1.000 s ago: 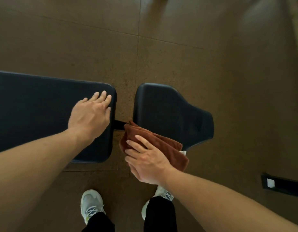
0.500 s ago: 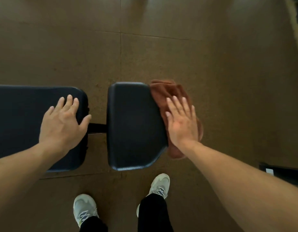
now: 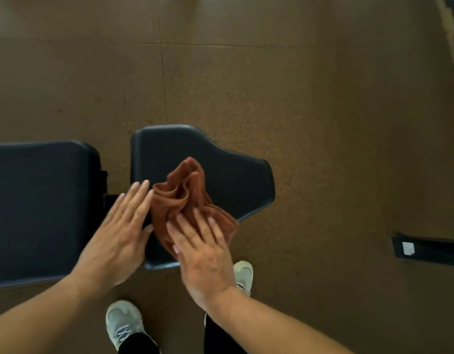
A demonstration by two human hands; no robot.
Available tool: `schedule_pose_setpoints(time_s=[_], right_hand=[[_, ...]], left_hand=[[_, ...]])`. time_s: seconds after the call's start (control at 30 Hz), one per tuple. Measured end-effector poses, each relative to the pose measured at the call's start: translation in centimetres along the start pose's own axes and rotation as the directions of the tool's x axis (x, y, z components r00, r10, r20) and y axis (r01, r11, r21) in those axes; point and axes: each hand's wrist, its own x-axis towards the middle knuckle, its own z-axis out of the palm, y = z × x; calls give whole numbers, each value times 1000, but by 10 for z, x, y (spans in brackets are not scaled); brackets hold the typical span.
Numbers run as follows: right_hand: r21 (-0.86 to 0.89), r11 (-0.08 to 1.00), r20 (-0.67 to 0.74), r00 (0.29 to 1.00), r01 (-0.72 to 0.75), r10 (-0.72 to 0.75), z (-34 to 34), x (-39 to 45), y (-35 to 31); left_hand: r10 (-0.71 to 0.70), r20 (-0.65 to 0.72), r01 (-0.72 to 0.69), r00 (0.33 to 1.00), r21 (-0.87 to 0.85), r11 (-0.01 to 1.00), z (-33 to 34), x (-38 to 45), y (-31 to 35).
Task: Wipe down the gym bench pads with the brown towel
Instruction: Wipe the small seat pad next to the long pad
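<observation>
The right hand [image 3: 204, 254] lies flat, fingers straight and slightly spread, pressing down on the near part of the brown towel [image 3: 187, 200]; half a second ago this hand held the towel against the far right edge of the small seat pad [image 3: 231, 172], and it has now swept back toward the person, so the cloth sits bunched in loose folds on the middle and near side of that pad, its near corner spilling over the front edge. The left hand [image 3: 122, 229] is also open, fingers straight and close together; earlier it rested palm-down on the end of the long back pad [image 3: 39, 208], and it has since come across the gap between the two pads, its fingertips now just beside the towel's left folds, perhaps touching them, though motion blur makes that uncertain. Beyond the hands, the two dark pads lie side by side over a brown speckled floor [image 3: 323, 98]; two pale sneakers [image 3: 123, 323] stand below them; a dark bar with a small white label [image 3: 408, 248] lies on the floor at the right.

Judging from this, the seat pad has had at least one full pass, and the left hand seems to be arriving to gather or refold the rumpled cloth; the long pad likely remains to be wiped.
</observation>
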Motion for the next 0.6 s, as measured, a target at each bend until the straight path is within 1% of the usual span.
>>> schedule_pose_setpoints(time_s=[0.1,0.17,0.23,0.27,0.33,0.4,0.47,0.5,0.53,0.57,0.6], right_hand=[[-57,987,66,987,151,-147,-1,2,3],[-75,959,134,955,275,-264,-10,14,17],[-93,942,174,937,323,-304,-21,35,34],[-107,946,174,942,307,-286,-26,48,41],[-120,972,132,973,204,-188,-36,72,54],[-114,989,58,994,98,-92,-46,91,68],[-88,996,1,1000,30,-30,-57,107,82],[-76,997,-7,1000,-17,16,-64,114,88],[-52,994,-7,996,-93,93,-72,121,93],[-12,981,-10,981,-195,195,-81,126,99],[36,951,-7,951,-309,309,-91,131,107]], left_hand=[[-102,6,102,995,40,994,-6,-11,-36],[-178,-3,178,984,49,983,-11,-8,-52],[-185,-29,186,982,29,982,-13,7,-54],[-170,-45,171,984,16,985,-14,17,-50],[-162,-78,162,984,-18,987,-18,40,-30],[-234,-106,223,966,-107,969,-20,63,-3],[-308,-104,286,946,-188,940,-19,83,21],[-319,-90,298,943,-192,935,-17,90,30],[-315,-67,301,947,-164,939,-14,94,37],[-307,-34,301,951,-122,946,-12,96,42],[-306,4,305,952,-83,949,-10,96,44]])
